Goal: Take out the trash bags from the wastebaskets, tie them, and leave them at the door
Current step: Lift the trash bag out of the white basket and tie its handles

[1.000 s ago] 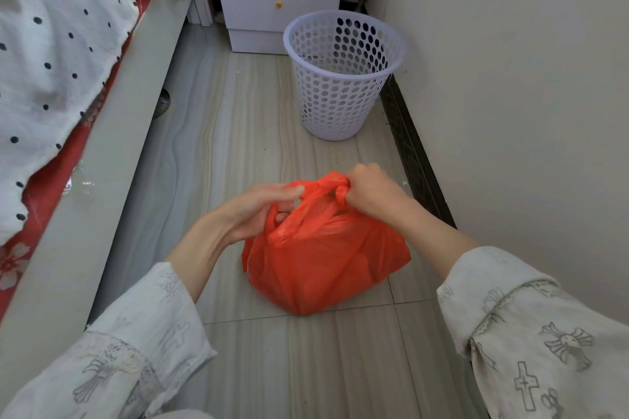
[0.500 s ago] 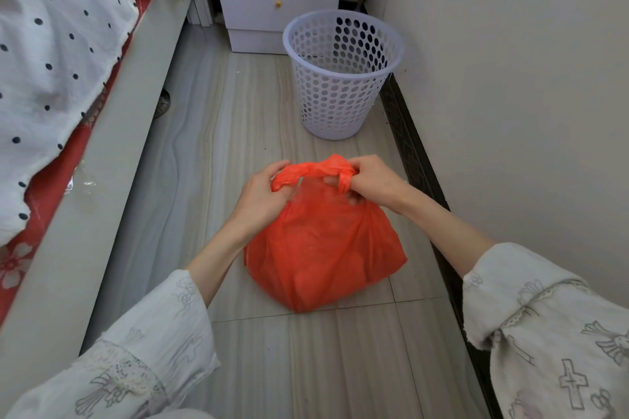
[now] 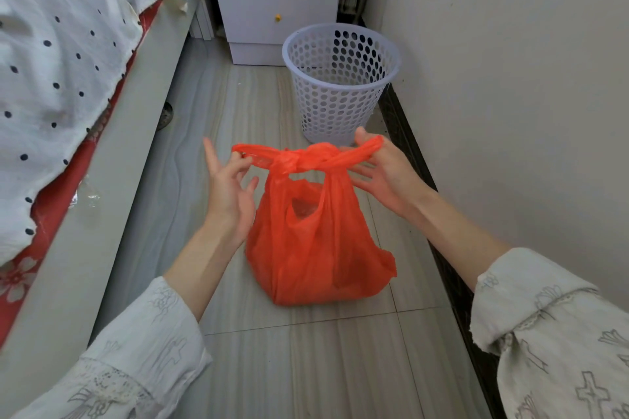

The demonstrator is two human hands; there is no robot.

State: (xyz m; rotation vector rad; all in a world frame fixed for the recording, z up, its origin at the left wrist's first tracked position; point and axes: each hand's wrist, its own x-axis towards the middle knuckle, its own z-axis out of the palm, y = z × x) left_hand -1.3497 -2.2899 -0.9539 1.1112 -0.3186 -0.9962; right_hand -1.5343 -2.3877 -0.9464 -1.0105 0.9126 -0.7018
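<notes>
An orange trash bag (image 3: pixel 316 248) stands on the tiled floor in front of me, its two handles crossed into a knot at the top. My left hand (image 3: pixel 228 187) pinches the left handle end between thumb and fingers. My right hand (image 3: pixel 384 173) grips the right handle end, stretched out sideways from the knot. Behind the bag stands a white perforated wastebasket (image 3: pixel 340 85) with no bag inside it, close to the right wall.
A bed with a white dotted sheet (image 3: pixel 64 71) and its grey frame runs along the left. A white drawer unit (image 3: pixel 275 0) stands at the far end. The right wall (image 3: pixel 510 95) with a dark skirting board borders the narrow floor strip.
Both hands have pulled the handle ends apart sideways, drawing the knot tight, and the bag top has risen and stretched upward. The view has shifted slightly closer.
</notes>
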